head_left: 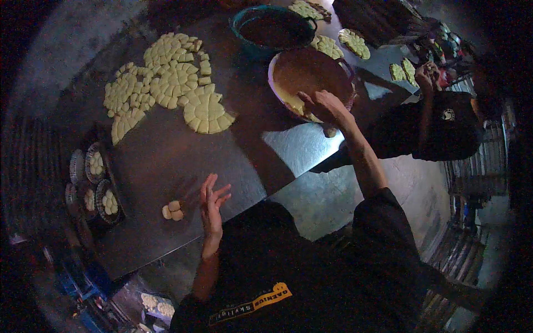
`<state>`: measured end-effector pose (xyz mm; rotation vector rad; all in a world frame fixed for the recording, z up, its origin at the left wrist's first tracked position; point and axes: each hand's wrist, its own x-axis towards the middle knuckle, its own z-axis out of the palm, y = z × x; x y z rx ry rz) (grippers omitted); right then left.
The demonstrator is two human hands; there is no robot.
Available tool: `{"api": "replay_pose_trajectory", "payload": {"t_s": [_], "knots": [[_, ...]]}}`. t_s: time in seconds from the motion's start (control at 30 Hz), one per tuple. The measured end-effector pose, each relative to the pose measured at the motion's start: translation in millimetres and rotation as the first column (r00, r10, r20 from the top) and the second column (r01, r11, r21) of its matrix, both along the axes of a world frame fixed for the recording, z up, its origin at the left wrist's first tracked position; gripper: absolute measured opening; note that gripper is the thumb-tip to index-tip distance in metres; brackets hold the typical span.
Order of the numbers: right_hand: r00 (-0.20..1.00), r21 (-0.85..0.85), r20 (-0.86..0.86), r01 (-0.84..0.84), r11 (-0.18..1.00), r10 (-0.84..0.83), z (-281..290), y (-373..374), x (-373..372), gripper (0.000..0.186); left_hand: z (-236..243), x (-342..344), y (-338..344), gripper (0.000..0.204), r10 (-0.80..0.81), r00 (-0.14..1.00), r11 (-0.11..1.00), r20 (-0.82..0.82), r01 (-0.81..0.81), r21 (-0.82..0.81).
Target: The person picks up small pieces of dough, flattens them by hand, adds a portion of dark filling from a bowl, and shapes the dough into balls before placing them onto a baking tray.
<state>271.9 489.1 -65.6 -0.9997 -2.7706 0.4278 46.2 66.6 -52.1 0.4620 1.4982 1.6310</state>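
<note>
My right hand point(328, 107) reaches over the near rim of a purple basin point(272, 75) with a smooth brown mass point(308, 69) inside. Its fingers are bent down by a pale yellow smear at the basin's near side; what they hold, if anything, is hidden. Low over the metal table, my left hand point(212, 201) is open, fingers spread, holding nothing. Just left of it lies a small cluster of dough pieces point(173, 211). Farther off, cut rounds of pale dough point(175, 83), scored into wedges, cover the far left of the table point(161, 155).
A green basin point(236, 25) with dark contents stands behind the purple one. Fluted tins point(110, 202) holding dough balls sit on a tray at the left edge. At right, a co-worker point(444, 119) in dark clothes handles something small near dough strips point(409, 71).
</note>
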Motion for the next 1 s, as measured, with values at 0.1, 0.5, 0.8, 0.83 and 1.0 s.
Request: {"api": "replay_pose_trajectory", "payload": {"t_s": [0.1, 0.5, 0.8, 0.83, 1.0], "knots": [[0.988, 0.202, 0.154, -0.002, 0.979, -0.030, -2, -6, 9, 0.048, -1, 3, 5, 0.052, -0.052, 0.998, 0.999, -0.022, 0.052, -0.012], [0.956, -0.907, -0.208, -0.108, 0.407, -0.208, 119, -189, -97, 0.050, 48, 8, 22, 0.034, -0.176, 0.965, 0.968, 0.194, 0.133, 0.214], [0.917, -0.959, -0.276, -0.244, 0.142, -0.286, 76, -294, -166, 0.029, 17, -45, -42, 0.027, 0.060, 0.858, 0.965, 0.509, -0.181, 0.192], [0.948, -0.875, -0.304, -0.239, 0.422, -0.094, 88, -303, -173, 0.028, 18, -51, -47, 0.027, 0.090, 0.884, 0.968, 0.458, -0.186, 0.171], [0.835, 0.089, -0.304, -0.455, 0.886, 0.459, 62, -339, -199, 0.043, 22, -56, -62, 0.029, 0.099, 0.987, 0.989, 0.128, -0.112, 0.098]]}}
